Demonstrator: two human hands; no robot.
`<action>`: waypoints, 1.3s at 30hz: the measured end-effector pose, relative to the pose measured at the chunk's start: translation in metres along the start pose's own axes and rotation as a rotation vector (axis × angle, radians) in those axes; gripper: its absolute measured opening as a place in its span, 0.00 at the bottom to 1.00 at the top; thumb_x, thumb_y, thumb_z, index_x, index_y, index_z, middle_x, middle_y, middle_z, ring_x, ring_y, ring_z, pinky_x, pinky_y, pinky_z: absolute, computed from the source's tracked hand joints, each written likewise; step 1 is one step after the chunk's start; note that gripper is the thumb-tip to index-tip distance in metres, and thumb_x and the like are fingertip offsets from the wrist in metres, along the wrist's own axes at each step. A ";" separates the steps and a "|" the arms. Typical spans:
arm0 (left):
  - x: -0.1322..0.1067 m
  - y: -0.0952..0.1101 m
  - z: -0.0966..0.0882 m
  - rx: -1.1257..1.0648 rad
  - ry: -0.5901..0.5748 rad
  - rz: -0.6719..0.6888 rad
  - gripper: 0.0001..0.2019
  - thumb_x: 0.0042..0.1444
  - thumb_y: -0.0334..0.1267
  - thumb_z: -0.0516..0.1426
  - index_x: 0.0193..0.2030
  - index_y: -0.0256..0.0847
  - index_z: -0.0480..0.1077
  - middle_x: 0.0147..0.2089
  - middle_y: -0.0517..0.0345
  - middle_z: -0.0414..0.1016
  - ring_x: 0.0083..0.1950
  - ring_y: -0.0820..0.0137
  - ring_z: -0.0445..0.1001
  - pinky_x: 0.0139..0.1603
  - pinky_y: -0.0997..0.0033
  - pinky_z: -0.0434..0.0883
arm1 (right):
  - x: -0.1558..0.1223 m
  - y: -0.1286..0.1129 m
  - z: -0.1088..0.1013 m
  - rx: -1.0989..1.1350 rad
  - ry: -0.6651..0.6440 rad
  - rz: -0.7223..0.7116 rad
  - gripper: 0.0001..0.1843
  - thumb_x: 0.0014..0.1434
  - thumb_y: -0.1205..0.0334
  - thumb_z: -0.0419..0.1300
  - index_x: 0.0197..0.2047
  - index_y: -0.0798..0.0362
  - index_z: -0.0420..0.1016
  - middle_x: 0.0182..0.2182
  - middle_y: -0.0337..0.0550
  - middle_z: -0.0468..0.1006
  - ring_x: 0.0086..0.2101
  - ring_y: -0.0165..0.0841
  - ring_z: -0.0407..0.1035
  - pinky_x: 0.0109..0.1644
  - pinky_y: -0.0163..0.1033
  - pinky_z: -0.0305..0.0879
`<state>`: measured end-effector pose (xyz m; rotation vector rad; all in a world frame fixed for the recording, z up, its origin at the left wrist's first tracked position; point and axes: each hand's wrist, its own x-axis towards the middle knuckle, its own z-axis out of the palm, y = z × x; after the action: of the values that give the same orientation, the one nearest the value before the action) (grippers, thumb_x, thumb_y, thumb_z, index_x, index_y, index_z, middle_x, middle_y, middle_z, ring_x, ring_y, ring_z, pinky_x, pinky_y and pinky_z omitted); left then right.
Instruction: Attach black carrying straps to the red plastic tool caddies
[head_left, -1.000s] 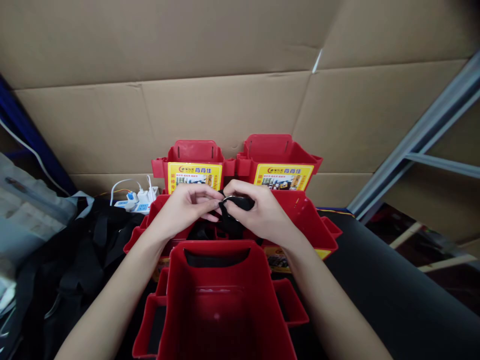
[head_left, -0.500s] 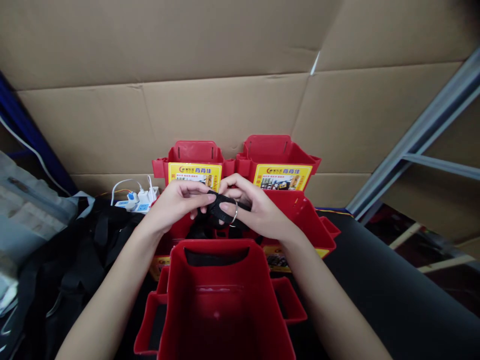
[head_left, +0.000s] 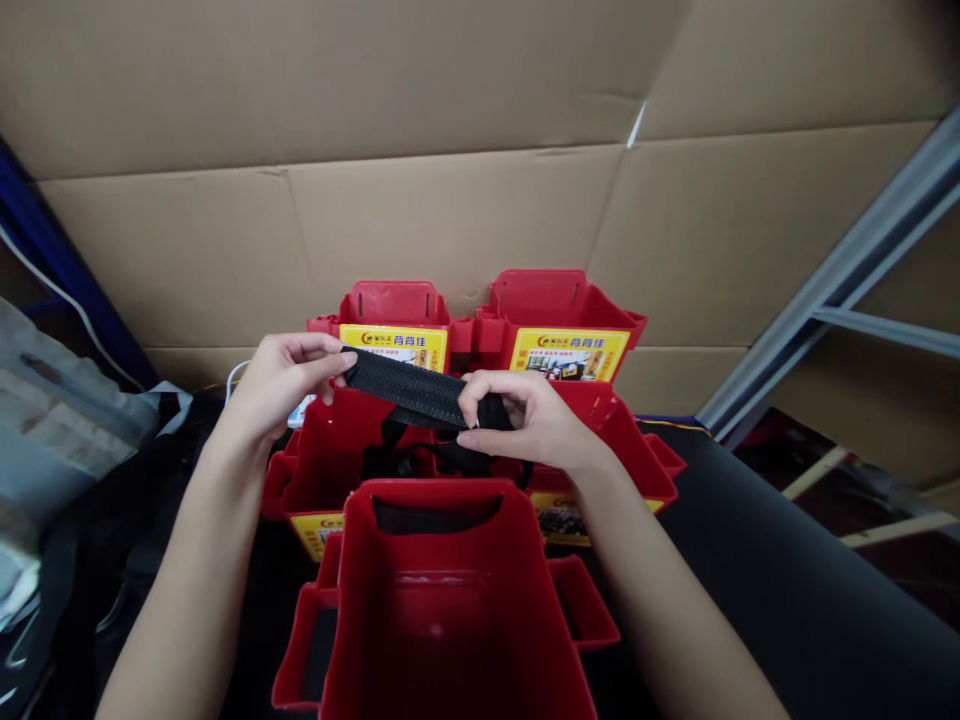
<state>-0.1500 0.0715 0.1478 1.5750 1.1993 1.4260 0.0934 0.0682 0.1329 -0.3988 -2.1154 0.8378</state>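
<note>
A black webbing strap (head_left: 405,387) is stretched between my two hands, slanting down to the right. My left hand (head_left: 289,375) pinches its left end between thumb and fingers. Farther right, my right hand (head_left: 517,415) grips the strap, with more black webbing bunched in the fingers. Just below, the nearest red plastic bin (head_left: 442,600) has a wide slot in its back wall, where black material shows. More black strap (head_left: 401,462) lies behind that bin's rim, its far part hidden.
Several red bins with yellow labels stand behind, one (head_left: 386,300) at the back left, another (head_left: 540,290) at the back right. Black straps (head_left: 112,560) pile at the left. A cardboard wall (head_left: 450,220) closes the back; a grey metal frame (head_left: 832,270) stands right.
My left hand has moved left and slightly up with the strap's end, drawing it out long between my hands. My right hand has shifted a little right and down, still holding it.
</note>
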 end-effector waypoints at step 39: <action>-0.008 0.002 0.051 0.269 -0.519 0.165 0.12 0.47 0.43 0.58 0.23 0.36 0.65 0.21 0.64 0.58 0.23 0.79 0.54 0.23 0.78 0.54 | 0.003 0.008 -0.018 0.068 0.036 0.453 0.14 0.44 0.58 0.65 0.35 0.55 0.77 0.33 0.43 0.79 0.34 0.32 0.73 0.42 0.38 0.68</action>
<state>-0.0998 0.0679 0.1382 2.1063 0.9879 0.8825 0.1057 0.0835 0.1367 -0.8696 -1.9840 1.1441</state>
